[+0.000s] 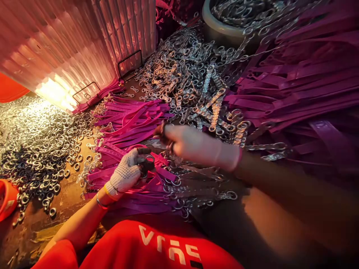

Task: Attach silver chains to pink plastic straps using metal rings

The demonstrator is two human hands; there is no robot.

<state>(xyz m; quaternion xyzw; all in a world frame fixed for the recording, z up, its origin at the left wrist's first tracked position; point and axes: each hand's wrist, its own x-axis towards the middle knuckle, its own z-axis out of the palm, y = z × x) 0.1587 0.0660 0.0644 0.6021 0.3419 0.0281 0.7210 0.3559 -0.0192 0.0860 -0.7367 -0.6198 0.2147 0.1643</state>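
My left hand (127, 173), in a white dotted glove with darkened fingertips, is closed in a pinch. A small metal ring (150, 158) shows at its fingertips, above pink straps (134, 119) laid side by side. Up and to the right, my right hand (190, 144), in a pale glove, is blurred by motion. Its dark fingers are curled together, and whatever they hold, if anything, cannot be made out. Below it lie flat straps with twisted chain pieces and rings (231, 195) at their ends.
Loose metal rings (42, 149) are heaped at left beside an orange container (7, 200). Short chains (179, 67) pile up at the back, near a tub (224, 28) of chain. Purple straps (308, 78) spread at right. A stack of clear plastic-wrapped rows (70, 41) stands back left.
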